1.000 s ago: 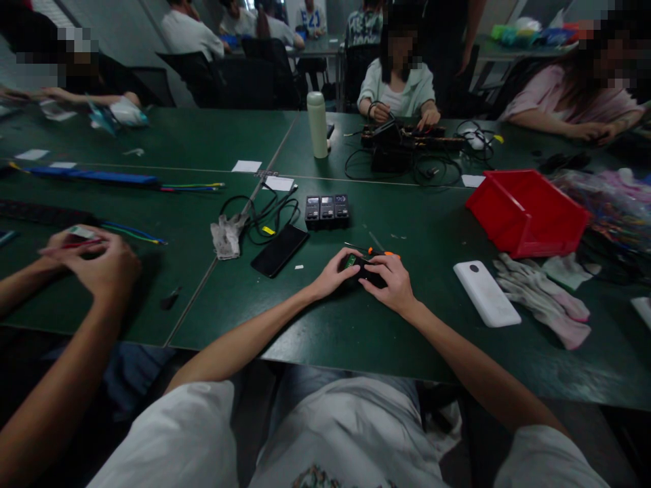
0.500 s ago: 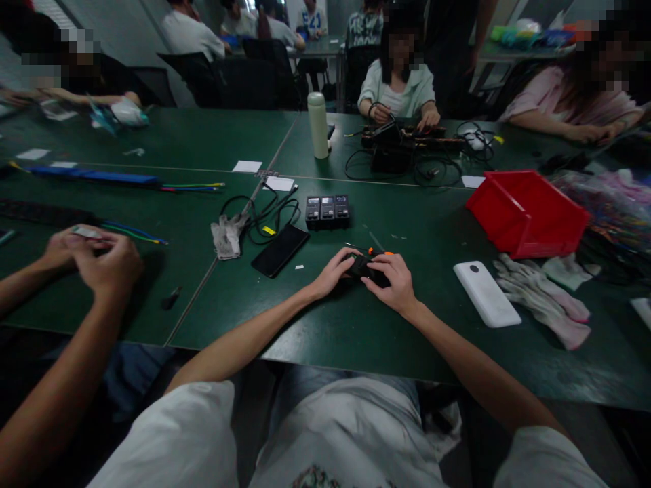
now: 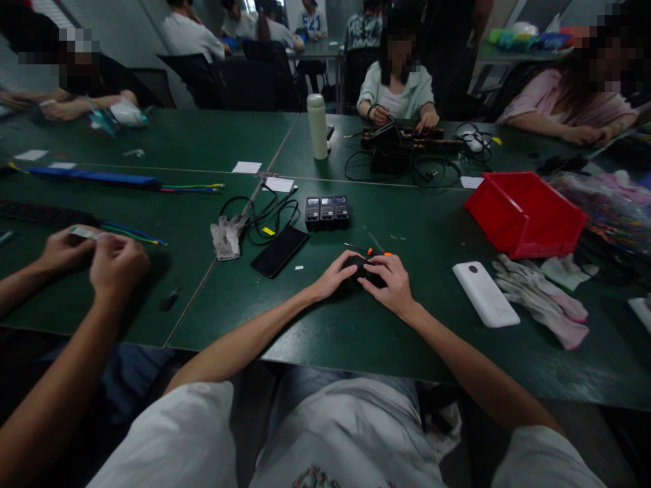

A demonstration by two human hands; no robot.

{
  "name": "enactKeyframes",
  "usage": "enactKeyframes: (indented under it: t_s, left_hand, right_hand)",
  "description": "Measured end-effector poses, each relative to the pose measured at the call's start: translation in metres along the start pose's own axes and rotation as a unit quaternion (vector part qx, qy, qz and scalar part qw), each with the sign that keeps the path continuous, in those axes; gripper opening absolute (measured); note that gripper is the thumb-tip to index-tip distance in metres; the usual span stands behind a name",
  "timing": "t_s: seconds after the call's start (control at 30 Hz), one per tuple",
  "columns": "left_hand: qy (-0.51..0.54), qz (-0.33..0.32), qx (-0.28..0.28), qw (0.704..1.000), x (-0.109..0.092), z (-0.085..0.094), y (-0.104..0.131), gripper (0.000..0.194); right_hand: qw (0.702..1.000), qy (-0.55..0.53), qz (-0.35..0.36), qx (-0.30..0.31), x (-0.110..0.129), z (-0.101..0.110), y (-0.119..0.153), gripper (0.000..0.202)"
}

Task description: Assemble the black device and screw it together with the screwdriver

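My left hand (image 3: 336, 274) and my right hand (image 3: 392, 283) are both closed on a small black block-shaped part (image 3: 362, 270), low over the table in front of me. The fingers cover much of the part, so its exact kind does not show. Just beyond my right hand lies a screwdriver with an orange and black handle (image 3: 380, 253), its thin shaft pointing left. Farther back stands a black unit of three joined modules (image 3: 327, 213). A black smartphone (image 3: 280, 251) lies left of my left hand.
A white power bank (image 3: 485, 294), cotton gloves (image 3: 542, 298) and a red bin (image 3: 526, 213) are on the right. At left are another glove (image 3: 228, 237), black cables (image 3: 274, 210) and a co-worker's hands (image 3: 109, 261). A pale bottle (image 3: 318, 127) stands at the back.
My fingers have shifted slightly on the black part, my left thumb now reaching over it. At left, the co-worker's hands have moved farther apart around a small pale item.
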State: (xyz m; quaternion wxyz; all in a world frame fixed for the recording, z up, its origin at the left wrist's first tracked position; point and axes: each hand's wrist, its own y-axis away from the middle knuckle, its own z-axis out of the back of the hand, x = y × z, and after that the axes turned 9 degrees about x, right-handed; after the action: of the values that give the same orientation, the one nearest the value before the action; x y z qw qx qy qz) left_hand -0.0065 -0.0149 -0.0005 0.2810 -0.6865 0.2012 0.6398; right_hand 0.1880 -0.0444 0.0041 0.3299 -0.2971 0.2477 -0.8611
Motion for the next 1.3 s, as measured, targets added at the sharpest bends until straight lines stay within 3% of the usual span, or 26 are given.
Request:
enactKeyframes:
  t_s: [0.37, 1.3]
  left_hand:
    - [-0.07, -0.027, -0.002, 0.997, -0.0042, 0.0002, -0.0008, 0.041]
    - [-0.052, -0.017, -0.015, 0.998, -0.0047, -0.0021, -0.0016, 0.031]
  right_hand:
    - [1.0, 0.01, 0.009, -0.003, 0.0015, 0.0001, -0.0006, 0.026]
    - [0.999, 0.033, -0.017, 0.016, 0.0073, -0.0001, -0.0015, 0.022]
